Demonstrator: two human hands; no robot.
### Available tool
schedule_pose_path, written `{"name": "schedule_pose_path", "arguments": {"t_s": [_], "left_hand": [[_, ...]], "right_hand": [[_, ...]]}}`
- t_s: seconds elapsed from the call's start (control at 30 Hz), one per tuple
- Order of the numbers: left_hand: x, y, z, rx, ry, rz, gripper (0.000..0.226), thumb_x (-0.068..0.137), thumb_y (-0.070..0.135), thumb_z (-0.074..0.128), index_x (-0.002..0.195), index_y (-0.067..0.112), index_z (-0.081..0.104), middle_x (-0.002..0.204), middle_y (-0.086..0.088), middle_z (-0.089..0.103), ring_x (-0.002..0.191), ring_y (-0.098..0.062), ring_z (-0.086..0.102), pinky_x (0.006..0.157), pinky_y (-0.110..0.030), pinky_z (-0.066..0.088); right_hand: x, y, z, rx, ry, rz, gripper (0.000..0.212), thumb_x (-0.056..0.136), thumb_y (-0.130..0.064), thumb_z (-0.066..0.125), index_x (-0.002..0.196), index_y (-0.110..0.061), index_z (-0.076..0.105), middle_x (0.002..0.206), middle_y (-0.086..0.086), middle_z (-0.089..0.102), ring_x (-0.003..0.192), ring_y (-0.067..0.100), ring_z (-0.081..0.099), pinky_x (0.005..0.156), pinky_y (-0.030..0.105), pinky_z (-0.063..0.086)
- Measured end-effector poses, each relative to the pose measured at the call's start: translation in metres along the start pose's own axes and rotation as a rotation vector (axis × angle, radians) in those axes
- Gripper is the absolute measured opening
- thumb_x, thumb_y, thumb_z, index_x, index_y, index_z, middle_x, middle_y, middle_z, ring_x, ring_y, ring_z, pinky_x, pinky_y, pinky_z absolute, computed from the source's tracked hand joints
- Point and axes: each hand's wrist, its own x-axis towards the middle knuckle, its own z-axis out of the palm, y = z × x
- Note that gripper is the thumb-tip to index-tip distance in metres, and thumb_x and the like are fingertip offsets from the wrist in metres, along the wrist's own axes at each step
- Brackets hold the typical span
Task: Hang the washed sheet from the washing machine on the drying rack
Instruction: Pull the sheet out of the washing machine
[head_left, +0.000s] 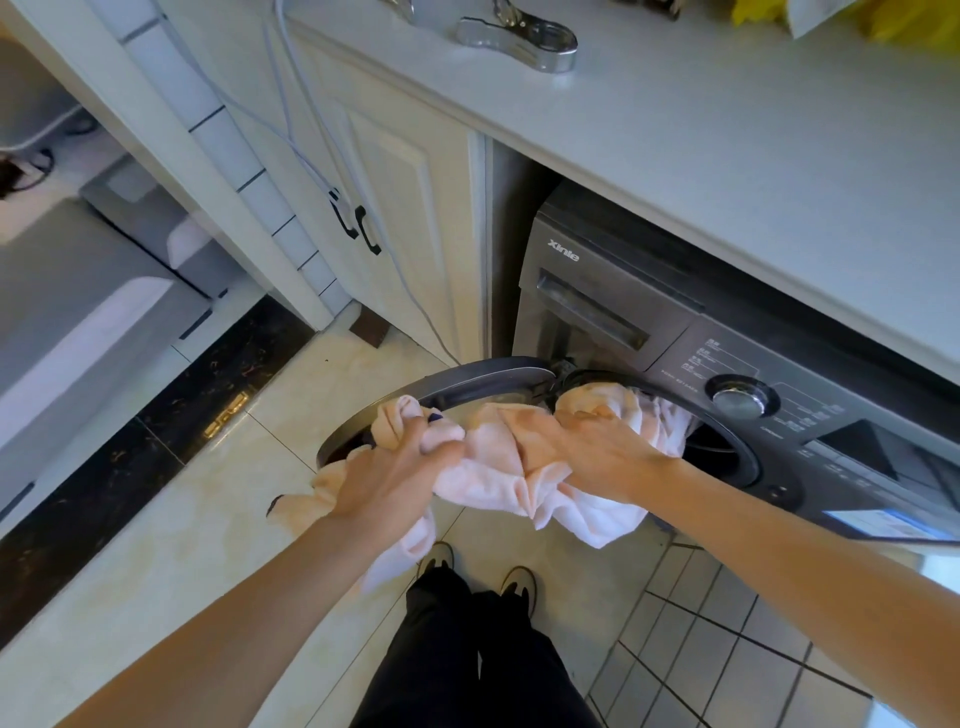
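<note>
Two-handed hold on the pale pink sheet (493, 467) (crumpled, towel-like in texture), right at the mouth of the washing machine (623, 322). Left hand (395, 473) out in front of the machine's open door (467, 376), fingers curled tight round a bunched fold. Right hand (592, 452) nearer the drum opening, fingers and thumb closed over another gathered clump. Between the two, a short wrinkled band of cloth; one end reaching back to the drum opening, loose folds hanging below both hands in front of the machine. Round silver dial (740, 399) on the machine's panel, just right of the opening. Above the machine, pale countertop (727, 130) with a large shiny metal clip (524, 39) lying on it. Left of the machine, cream cabinet door (405, 208) with black handles, grey cable (324, 183) trailing down across it. In front of the machine, below the hands, black trousers (467, 649) and two shoes (519, 579) on cream floor tiles (208, 519)
</note>
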Motion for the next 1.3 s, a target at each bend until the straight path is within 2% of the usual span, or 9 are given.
{"name": "schedule_pose_path", "arguments": {"t_s": [0.17, 0.27, 0.47, 0.6, 0.67, 0.8, 0.93, 1.13, 1.3], "left_hand": [[0.007, 0.015, 0.000, -0.042, -0.079, -0.055, 0.032, 0.088, 0.018, 0.053, 0.119, 0.021, 0.047, 0.109, -0.005, 0.037, 0.061, -0.026, 0.045, 0.042, -0.030, 0.021], [0.009, 0.020, -0.001, -0.140, -0.103, -0.137, 0.033, 0.091, 0.021, 0.051, 0.123, 0.022, 0.042, 0.121, -0.011, 0.040, 0.070, -0.030, 0.057, 0.050, -0.032, 0.036], [0.003, 0.025, 0.002, -0.420, 0.079, -0.147, 0.082, 0.081, 0.038, 0.067, 0.139, 0.027, 0.011, 0.126, -0.010, 0.049, 0.081, -0.026, 0.065, 0.062, -0.034, 0.053], [0.000, 0.038, -0.007, -0.713, 0.047, -0.078, 0.125, 0.065, 0.052, 0.077, 0.141, 0.053, -0.022, 0.143, -0.021, 0.032, 0.102, -0.029, 0.062, 0.069, -0.037, 0.055], [0.000, 0.044, -0.012, -0.744, 0.027, -0.102, 0.131, 0.054, 0.062, 0.079, 0.137, 0.060, -0.023, 0.147, -0.019, 0.024, 0.115, -0.034, 0.055, 0.075, -0.039, 0.055], [0.000, 0.041, -0.014, -0.582, 0.085, -0.139, 0.103, 0.061, 0.071, 0.070, 0.139, 0.049, 0.008, 0.141, -0.010, 0.030, 0.104, -0.027, 0.058, 0.064, -0.030, 0.048], [0.000, 0.035, -0.017, -0.409, 0.158, -0.130, 0.068, 0.076, 0.056, 0.063, 0.132, 0.036, 0.031, 0.125, -0.002, 0.042, 0.090, -0.023, 0.057, 0.056, -0.027, 0.038], [-0.004, 0.024, -0.023, -0.395, 0.204, -0.136, 0.046, 0.070, 0.026, 0.066, 0.105, 0.030, 0.038, 0.104, 0.003, 0.045, 0.070, -0.029, 0.056, 0.048, -0.029, 0.038], [-0.009, 0.015, -0.030, -0.381, 0.312, -0.118, 0.048, 0.067, 0.024, 0.069, 0.108, 0.029, 0.044, 0.102, 0.004, 0.047, 0.063, -0.022, 0.047, 0.046, -0.029, 0.043]], "right_hand": [[-0.005, -0.017, -0.012, 0.154, 0.054, 0.120, 0.062, 0.081, -0.028, 0.060, 0.125, -0.029, 0.018, 0.103, 0.006, 0.058, 0.099, 0.029, 0.049, 0.081, 0.037, 0.037], [-0.002, -0.028, -0.017, 0.153, 0.093, 0.057, 0.060, 0.080, -0.020, 0.062, 0.126, -0.023, 0.023, 0.116, 0.006, 0.053, 0.104, 0.027, 0.049, 0.089, 0.034, 0.040], [0.009, -0.040, -0.008, 0.173, 0.147, 0.004, 0.056, 0.080, -0.010, 0.064, 0.125, -0.018, 0.032, 0.126, 0.004, 0.043, 0.110, 0.024, 0.046, 0.087, 0.025, 0.034], [0.009, -0.052, 0.001, 0.350, 0.196, -0.054, 0.064, 0.080, -0.007, 0.062, 0.125, -0.025, 0.020, 0.130, 0.007, 0.047, 0.112, 0.026, 0.051, 0.091, 0.034, 0.048], [0.007, -0.055, 0.000, 0.456, 0.239, -0.101, 0.067, 0.081, -0.003, 0.061, 0.123, -0.030, 0.016, 0.127, 0.000, 0.045, 0.109, 0.016, 0.052, 0.088, 0.022, 0.049], [0.004, -0.059, 0.000, 0.660, 0.280, -0.135, 0.071, 0.082, -0.012, 0.070, 0.126, -0.023, 0.015, 0.128, -0.005, 0.040, 0.114, 0.002, 0.050, 0.090, 0.016, 0.048], [0.002, -0.054, 0.011, 0.681, 0.317, -0.108, 0.069, 0.081, -0.014, 0.072, 0.127, -0.012, 0.020, 0.129, -0.010, 0.039, 0.119, -0.012, 0.040, 0.090, 0.011, 0.041], [-0.003, -0.036, 0.014, 0.628, 0.333, -0.078, 0.094, 0.064, -0.042, 0.085, 0.133, -0.028, 0.023, 0.135, -0.008, 0.037, 0.126, 0.006, 0.040, 0.102, 0.030, 0.041], [0.005, -0.014, 0.024, 0.454, 0.212, 0.002, 0.121, 0.054, -0.055, 0.084, 0.146, -0.031, 0.009, 0.149, -0.012, 0.019, 0.137, 0.014, 0.018, 0.116, 0.042, 0.021]]}}
